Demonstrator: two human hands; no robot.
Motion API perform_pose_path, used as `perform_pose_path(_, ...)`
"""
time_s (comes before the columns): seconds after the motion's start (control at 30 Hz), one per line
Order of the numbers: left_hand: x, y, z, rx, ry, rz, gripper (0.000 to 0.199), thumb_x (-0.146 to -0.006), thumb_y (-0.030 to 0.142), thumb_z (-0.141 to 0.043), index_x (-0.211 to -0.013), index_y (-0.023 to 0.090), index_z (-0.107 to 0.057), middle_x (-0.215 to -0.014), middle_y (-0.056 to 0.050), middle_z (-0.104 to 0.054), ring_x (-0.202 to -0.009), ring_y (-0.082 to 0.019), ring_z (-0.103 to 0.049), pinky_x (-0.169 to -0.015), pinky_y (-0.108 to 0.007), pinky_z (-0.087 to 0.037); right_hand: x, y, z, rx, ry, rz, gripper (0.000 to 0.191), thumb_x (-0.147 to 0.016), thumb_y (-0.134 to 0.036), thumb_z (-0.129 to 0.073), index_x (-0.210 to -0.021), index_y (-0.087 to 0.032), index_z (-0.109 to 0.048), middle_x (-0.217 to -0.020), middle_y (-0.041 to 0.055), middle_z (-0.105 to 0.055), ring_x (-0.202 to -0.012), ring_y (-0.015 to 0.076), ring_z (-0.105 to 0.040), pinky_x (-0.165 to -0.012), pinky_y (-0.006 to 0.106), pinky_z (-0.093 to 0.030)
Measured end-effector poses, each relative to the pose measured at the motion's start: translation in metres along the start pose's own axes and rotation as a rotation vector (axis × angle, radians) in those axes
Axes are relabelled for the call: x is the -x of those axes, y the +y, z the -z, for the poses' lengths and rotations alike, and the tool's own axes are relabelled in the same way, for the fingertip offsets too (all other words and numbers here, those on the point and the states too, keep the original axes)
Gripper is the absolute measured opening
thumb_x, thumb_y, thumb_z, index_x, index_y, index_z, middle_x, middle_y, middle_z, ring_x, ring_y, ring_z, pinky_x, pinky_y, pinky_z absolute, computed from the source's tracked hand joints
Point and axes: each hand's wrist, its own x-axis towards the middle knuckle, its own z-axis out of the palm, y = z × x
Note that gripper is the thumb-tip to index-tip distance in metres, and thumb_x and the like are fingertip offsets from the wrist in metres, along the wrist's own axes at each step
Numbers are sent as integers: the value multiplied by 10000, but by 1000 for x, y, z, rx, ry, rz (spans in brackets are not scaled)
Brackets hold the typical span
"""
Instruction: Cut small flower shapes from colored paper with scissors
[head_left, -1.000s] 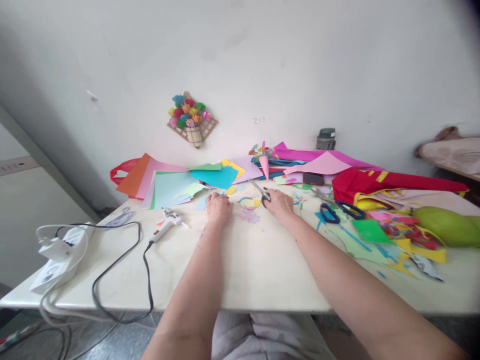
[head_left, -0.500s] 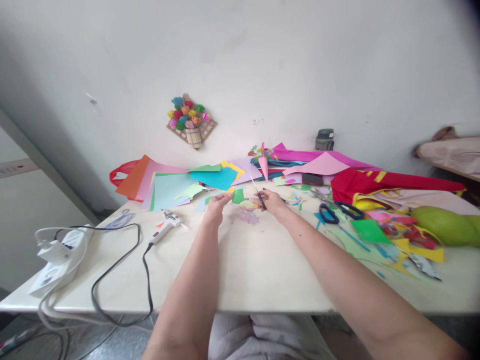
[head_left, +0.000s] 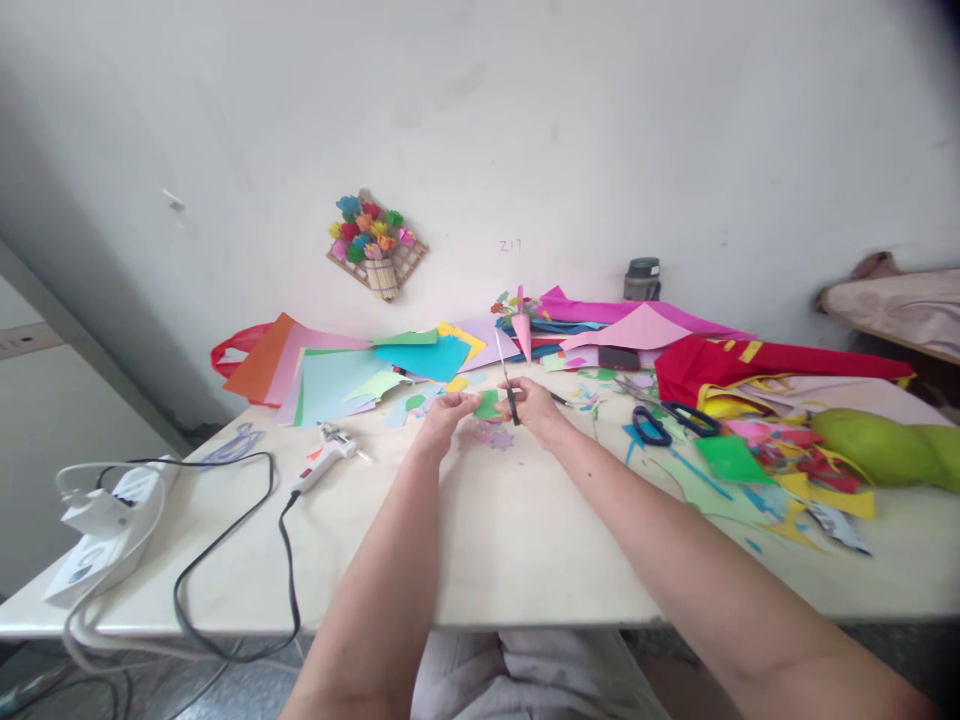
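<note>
My left hand (head_left: 452,416) pinches a small piece of green paper (head_left: 489,404) by its left edge, above the middle of the table. Close on the right, my right hand (head_left: 533,408) is closed around a pair of scissors (head_left: 511,393) with dark handles, its thin blade pointing up and away. The scissors stand right beside the green paper; whether they touch it I cannot tell. Beneath and around the hands lie pale purple paper cut-outs (head_left: 492,434) and small coloured scraps. Behind them stands a pink paper cone (head_left: 522,335) with small paper flowers.
At the left are a hot glue gun (head_left: 325,462), its black cable and a white power strip (head_left: 112,535). Coloured paper sheets (head_left: 341,385) line the back. On the right lie blue-handled scissors (head_left: 651,425), a green sheet (head_left: 733,461), scraps and red fabric (head_left: 705,368). A bottle (head_left: 642,279) stands behind.
My hands have come closer together, the left moving right with the green paper. The scissors' blade now points more steeply upward. The whole view has shifted slightly.
</note>
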Motion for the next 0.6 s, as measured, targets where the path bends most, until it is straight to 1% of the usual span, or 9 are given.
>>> perform_pose_path(0.1,1,3,-1,3,21,2,385,-490,515,-827,-553,176,-656,-560,-1,-603,-589,-139,-497,-624,-280,-362,-1,2,1,25,-16,21,377,-551,-123,-806,-838,-175,-567,-523,-79,-562,-435,89,-520,-458,222,-476)
perform_pose_path(0.23,0,1,-1,16,92,22,356,-506,493,-815,-556,175,-665,-563,0,-600,-560,-120,-473,-579,-265,-333,-2,1,1,31,-22,25,376,-561,-97,-787,-861,-172,-573,-547,-72,-574,-474,98,-550,-468,219,-482)
perform_pose_path(0.33,0,-1,-2,36,54,38,345,-538,482,-812,-561,173,-659,-578,-3,-606,-551,-113,-474,-549,-256,-320,-1,1,1,32,-22,15,377,-567,-91,-786,-869,-171,-574,-550,-67,-574,-486,100,-556,-451,204,-459)
perform_pose_path(0.43,1,1,-5,19,-11,30,372,-499,450,-852,-505,168,-610,-533,13,-572,-513,-90,-440,-521,-243,-305,-1,0,1,32,-28,12,374,-577,-104,-790,-875,-174,-574,-561,-64,-582,-479,93,-550,-437,190,-437)
perform_pose_path(0.5,2,2,-6,28,1,18,420,-462,453,-873,-469,167,-565,-500,25,-542,-495,-80,-430,-513,-233,-317,0,0,1,38,-42,9,376,-590,-129,-797,-886,-174,-571,-553,-68,-580,-458,83,-534,-425,182,-421)
perform_pose_path(0.6,2,2,-5,89,40,44,448,-436,495,-880,-514,167,-585,-536,16,-581,-512,-94,-498,-530,-231,-386,0,2,4,62,-68,14,365,-628,-189,-800,-903,-165,-562,-524,-65,-574,-423,74,-506,-395,170,-376)
